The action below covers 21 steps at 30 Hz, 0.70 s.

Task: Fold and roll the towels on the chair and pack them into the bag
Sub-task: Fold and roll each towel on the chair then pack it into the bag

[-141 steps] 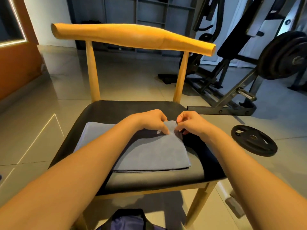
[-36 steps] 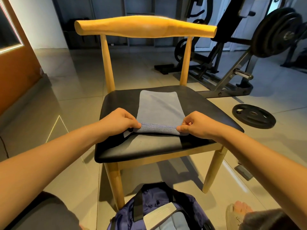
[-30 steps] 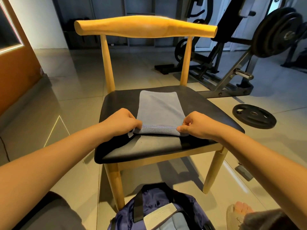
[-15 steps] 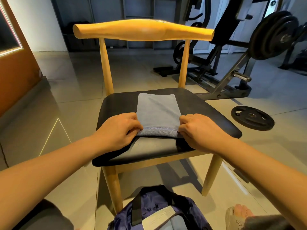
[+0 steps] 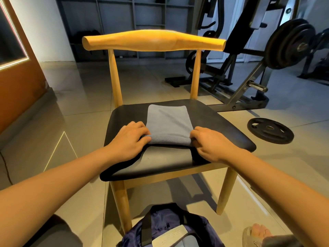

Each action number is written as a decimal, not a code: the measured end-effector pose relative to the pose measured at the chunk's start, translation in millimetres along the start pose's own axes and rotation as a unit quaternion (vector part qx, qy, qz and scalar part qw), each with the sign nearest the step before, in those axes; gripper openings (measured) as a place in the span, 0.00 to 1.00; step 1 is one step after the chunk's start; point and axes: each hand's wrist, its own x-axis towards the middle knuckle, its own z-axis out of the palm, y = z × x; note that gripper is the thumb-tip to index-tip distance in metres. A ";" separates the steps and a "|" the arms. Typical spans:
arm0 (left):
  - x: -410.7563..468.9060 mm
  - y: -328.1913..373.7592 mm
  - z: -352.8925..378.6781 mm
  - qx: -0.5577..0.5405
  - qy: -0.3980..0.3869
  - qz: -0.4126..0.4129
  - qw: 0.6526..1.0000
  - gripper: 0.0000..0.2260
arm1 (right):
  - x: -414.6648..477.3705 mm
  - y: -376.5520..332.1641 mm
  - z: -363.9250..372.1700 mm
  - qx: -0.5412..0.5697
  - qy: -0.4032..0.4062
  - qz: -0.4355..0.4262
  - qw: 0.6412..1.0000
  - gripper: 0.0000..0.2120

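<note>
The grey-blue towel lay as a narrow folded strip on the black seat of the chair, its near end turned into a small roll. The left hand and right hand gripped that roll, one at each end, fingers curled over it. The bag sat on the floor before the chair, with a weight plate to the right.

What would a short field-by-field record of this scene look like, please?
towel: grey-blue, folded into a strip on the chair seat, near end rolled
left hand: grips the rolled end on the left
right hand: grips the rolled end on the right
bag: dark blue, on the floor in front of the chair
weight plate: flat on the floor, right of the chair
</note>
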 end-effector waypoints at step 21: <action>9.0 -0.3 -9.8 -0.173 0.017 -0.067 0.982 0.04 | 10.1 2.6 -3.9 -0.002 0.065 -0.028 0.998 0.04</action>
